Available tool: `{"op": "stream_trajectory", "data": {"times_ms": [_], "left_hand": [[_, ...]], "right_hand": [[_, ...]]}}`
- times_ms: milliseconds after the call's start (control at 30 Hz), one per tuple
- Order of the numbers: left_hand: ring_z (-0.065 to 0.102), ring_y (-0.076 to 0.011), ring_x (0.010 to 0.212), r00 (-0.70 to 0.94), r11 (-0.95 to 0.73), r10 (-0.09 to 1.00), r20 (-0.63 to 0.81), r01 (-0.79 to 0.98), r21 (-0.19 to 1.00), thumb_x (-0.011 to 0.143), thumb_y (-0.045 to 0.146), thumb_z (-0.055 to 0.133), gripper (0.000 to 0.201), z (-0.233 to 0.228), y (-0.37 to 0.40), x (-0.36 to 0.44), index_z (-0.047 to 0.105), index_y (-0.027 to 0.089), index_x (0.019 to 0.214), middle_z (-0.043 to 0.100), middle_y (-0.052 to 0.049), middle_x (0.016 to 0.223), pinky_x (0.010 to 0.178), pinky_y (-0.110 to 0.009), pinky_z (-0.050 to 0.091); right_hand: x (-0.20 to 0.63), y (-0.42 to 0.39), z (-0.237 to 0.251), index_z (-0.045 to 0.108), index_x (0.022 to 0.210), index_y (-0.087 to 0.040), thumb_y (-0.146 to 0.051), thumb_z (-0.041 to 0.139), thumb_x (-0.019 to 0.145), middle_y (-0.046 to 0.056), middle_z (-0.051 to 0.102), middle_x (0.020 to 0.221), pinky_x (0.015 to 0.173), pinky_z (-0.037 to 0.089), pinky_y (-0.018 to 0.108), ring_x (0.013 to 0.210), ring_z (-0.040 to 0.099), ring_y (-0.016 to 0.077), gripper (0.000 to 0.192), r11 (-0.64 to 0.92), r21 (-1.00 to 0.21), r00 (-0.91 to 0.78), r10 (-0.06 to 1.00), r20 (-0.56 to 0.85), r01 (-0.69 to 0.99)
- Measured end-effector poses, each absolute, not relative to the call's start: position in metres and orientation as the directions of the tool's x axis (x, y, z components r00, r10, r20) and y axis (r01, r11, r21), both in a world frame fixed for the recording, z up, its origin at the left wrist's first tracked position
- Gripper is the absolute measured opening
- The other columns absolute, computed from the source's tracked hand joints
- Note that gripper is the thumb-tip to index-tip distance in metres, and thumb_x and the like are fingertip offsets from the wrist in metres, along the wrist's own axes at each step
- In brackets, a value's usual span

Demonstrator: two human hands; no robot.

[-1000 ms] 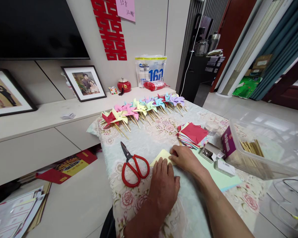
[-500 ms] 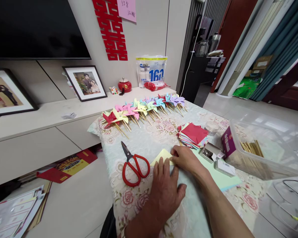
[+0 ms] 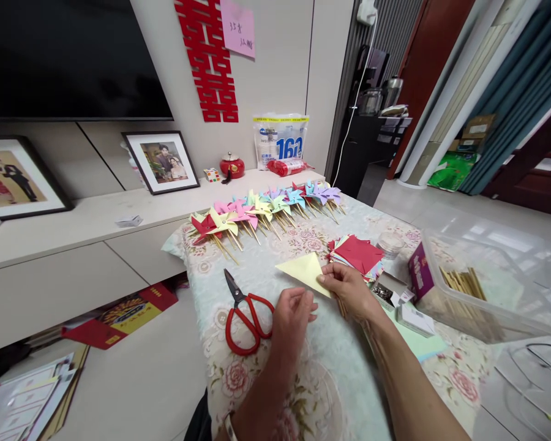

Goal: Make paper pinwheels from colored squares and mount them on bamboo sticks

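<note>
A yellow folded paper [image 3: 305, 271] is pinched at its near corner by the right hand [image 3: 349, 288], thumb and fingers closed on it, and is held lifted just above the flowered tablecloth [image 3: 275, 380]. At eight o'clock from the paper, the left hand [image 3: 291, 318] is loosely curled with fingers half closed; nothing is gripped, and whether its fingertips touch the paper cannot be told. Red scissors [image 3: 245, 312] lie just beside it at nine o'clock. A stack of coloured paper [image 3: 358, 254] sits at two o'clock from the right hand, and pinwheels [image 3: 261, 208] are lined up at twelve o'clock.
</note>
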State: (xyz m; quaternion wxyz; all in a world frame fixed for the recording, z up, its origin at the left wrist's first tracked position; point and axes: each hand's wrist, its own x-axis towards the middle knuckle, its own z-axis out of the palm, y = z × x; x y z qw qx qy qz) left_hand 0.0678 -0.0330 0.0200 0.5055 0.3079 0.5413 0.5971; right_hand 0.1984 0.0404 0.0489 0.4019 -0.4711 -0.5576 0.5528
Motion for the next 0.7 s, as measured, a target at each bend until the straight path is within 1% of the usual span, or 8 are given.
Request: {"op": "stream_trajectory", "data": {"times_ms": [100,200,267,367,433,567,700], "left_hand": [[0.072,-0.0223,0.076,-0.298,0.059,0.937,-0.183,-0.382,0.922,0.075,0.059,0.073,0.049,0.023,-0.019,0.068,0.065,0.013,0.091,0.073,-0.010,0.082,0.064,-0.031,0.057],[0.066,-0.0173,0.066,-0.328,0.025,0.927,-0.181,-0.429,0.903,0.072,0.057,0.076,0.048,0.019,-0.008,0.067,0.066,0.012,0.086,0.069,-0.005,0.073,0.059,-0.027,0.053],[0.063,-0.0150,0.060,-0.352,0.019,0.915,-0.194,-0.443,0.896,0.070,0.054,0.077,0.045,0.016,-0.004,0.066,0.066,0.012,0.083,0.068,-0.004,0.070,0.055,-0.026,0.051],[0.060,-0.0140,0.056,-0.365,0.026,0.909,-0.200,-0.429,0.903,0.068,0.052,0.079,0.042,0.014,-0.005,0.064,0.066,0.013,0.077,0.068,-0.004,0.066,0.053,-0.025,0.050],[0.061,-0.0145,0.056,-0.338,0.041,0.922,-0.190,-0.402,0.915,0.068,0.050,0.079,0.040,0.016,-0.009,0.064,0.068,0.013,0.079,0.069,-0.004,0.065,0.053,-0.025,0.049],[0.060,-0.0140,0.051,-0.239,0.090,0.957,-0.165,-0.298,0.950,0.070,0.046,0.077,0.036,0.023,-0.017,0.066,0.072,0.013,0.084,0.068,-0.002,0.059,0.049,-0.023,0.046],[0.060,-0.0144,0.050,-0.217,0.103,0.963,-0.162,-0.262,0.960,0.069,0.043,0.076,0.031,0.025,-0.019,0.066,0.071,0.014,0.080,0.068,-0.002,0.057,0.047,-0.022,0.046]], "right_hand": [[0.196,0.039,0.052,0.062,0.073,-0.019,-0.043,0.079,0.062,-0.005,0.053,0.056,0.049,0.027,0.025,0.049,0.039,0.0103,0.031,-0.084,-0.996,-0.244,0.966,-0.088,0.026],[0.196,0.037,0.055,0.063,0.072,-0.020,-0.043,0.082,0.060,-0.005,0.055,0.056,0.050,0.029,0.026,0.050,0.041,0.0108,0.032,-0.118,-0.992,-0.284,0.950,-0.128,0.053],[0.196,0.036,0.058,0.065,0.073,-0.019,-0.041,0.083,0.059,-0.003,0.059,0.059,0.052,0.033,0.026,0.053,0.046,0.0121,0.032,-0.139,-0.987,-0.309,0.938,-0.157,0.078],[0.196,0.034,0.061,0.068,0.075,-0.018,-0.040,0.085,0.059,-0.001,0.065,0.068,0.059,0.040,0.027,0.062,0.055,0.0145,0.033,-0.141,-0.987,-0.310,0.937,-0.159,0.079],[0.196,0.033,0.060,0.068,0.076,-0.017,-0.043,0.085,0.062,0.000,0.067,0.071,0.061,0.041,0.027,0.065,0.057,0.0151,0.033,-0.131,-0.990,-0.310,0.940,-0.143,0.058],[0.193,0.033,0.053,0.067,0.078,-0.015,-0.050,0.085,0.063,0.001,0.067,0.067,0.054,0.038,0.026,0.057,0.055,0.0146,0.041,-0.182,-0.983,-0.337,0.926,-0.167,-0.014],[0.191,0.035,0.045,0.063,0.069,-0.016,-0.049,0.089,0.056,0.000,0.065,0.059,0.049,0.036,0.026,0.050,0.052,0.0129,0.044,-0.224,-0.971,-0.294,0.936,-0.192,-0.080]]}}
